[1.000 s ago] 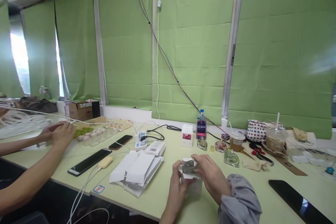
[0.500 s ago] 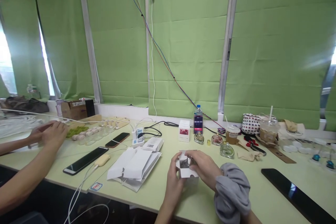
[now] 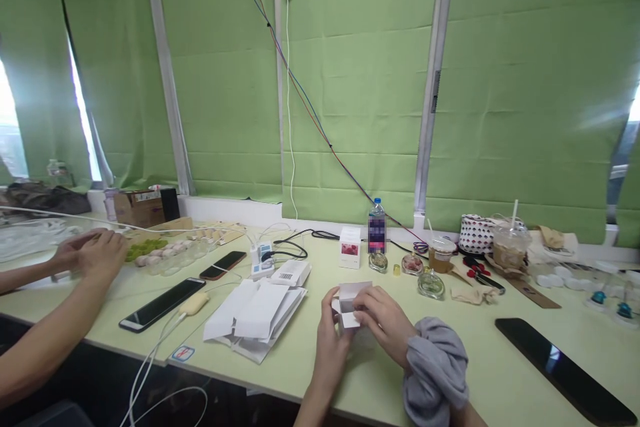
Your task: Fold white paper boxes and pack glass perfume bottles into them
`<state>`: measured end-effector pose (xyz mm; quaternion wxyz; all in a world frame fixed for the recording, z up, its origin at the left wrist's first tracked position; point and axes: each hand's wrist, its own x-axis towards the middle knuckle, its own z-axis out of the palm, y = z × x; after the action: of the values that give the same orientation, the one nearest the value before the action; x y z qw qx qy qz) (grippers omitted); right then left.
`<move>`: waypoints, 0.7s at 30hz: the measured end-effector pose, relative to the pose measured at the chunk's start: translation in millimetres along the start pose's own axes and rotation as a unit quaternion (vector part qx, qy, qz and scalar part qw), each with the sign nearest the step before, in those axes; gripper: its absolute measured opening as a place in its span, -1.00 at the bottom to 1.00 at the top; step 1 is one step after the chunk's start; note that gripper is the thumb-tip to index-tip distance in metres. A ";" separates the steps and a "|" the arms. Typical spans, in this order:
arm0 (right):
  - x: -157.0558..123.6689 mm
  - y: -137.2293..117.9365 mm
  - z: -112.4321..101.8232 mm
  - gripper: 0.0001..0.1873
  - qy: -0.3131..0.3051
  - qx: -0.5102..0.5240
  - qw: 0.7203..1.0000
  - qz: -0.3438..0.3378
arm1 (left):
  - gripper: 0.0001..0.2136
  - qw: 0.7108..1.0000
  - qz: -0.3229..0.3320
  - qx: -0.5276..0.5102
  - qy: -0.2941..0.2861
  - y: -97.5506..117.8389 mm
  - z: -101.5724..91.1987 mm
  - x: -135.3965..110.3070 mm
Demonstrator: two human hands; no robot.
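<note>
A small white cardboard box (image 3: 351, 319) with its top flaps up is held over the near edge of the table. My left hand (image 3: 332, 330) is closed around its left side. At the right side, my right hand (image 3: 383, 317) has its fingers bent at the flaps and opening; whether they pinch anything besides the cardboard is hidden. A grey scrunchie (image 3: 434, 370) circles my right wrist. Beyond the hands stands another white box (image 3: 349, 250) with a red picture. Flattened white cartons (image 3: 263, 313) lie to the left of my hands.
Round glass bottles (image 3: 431, 285), a water bottle (image 3: 377, 227) and drink cups (image 3: 441, 257) stand behind and right. A black phone (image 3: 555, 360) lies right. Two phones (image 3: 163, 305) and a charging cable lie left. At far left a co-worker's hands (image 3: 103, 253) work beside small moulded pieces (image 3: 173, 253).
The box's flaps now stand more upright, and its inside looks paler than before. My right fingers have shifted down along the opening. The view has moved slightly.
</note>
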<state>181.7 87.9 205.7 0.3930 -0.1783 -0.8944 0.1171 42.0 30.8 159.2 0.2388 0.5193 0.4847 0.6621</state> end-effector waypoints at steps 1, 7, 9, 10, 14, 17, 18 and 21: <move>-2.1 3.0 2.1 -0.84 0.025 0.010 1.000 -0.001 | -0.44 1.000 -0.010 -0.005 0.004 0.9 0.0 -0.7; -22.0 20.5 11.1 -0.75 0.238 0.033 0.963 0.118 | -0.51 0.999 -0.026 -0.019 0.038 0.5 0.2 -4.8; -26.3 21.5 12.6 -0.74 0.247 0.040 0.958 0.142 | -0.52 0.998 -0.027 -0.020 0.048 -1.0 1.0 -5.9; -27.6 21.2 13.4 -0.73 0.245 0.043 0.958 0.145 | -0.52 0.998 -0.028 -0.022 0.049 -1.7 1.2 -6.5; -28.7 18.7 17.8 -0.72 0.221 0.066 0.964 0.135 | -0.52 0.998 -0.034 -0.031 0.042 -4.2 0.2 -7.8; -28.0 19.0 20.4 -0.72 0.194 0.068 0.972 0.111 | -0.59 0.999 -0.023 -0.017 0.027 -5.1 -2.2 -7.5; -27.7 19.4 21.0 -0.72 0.188 0.065 0.974 0.105 | -0.63 1.000 -0.014 -0.007 0.020 -5.3 -3.0 -7.1; -27.6 20.8 22.1 -0.72 0.174 0.061 0.978 0.095 | -0.72 1.000 0.015 0.027 0.003 -6.2 -4.5 -5.8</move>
<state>187.3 94.0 165.5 0.5401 -0.2562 -0.7821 0.1758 38.7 26.8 151.1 0.2139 0.5306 0.4952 0.6539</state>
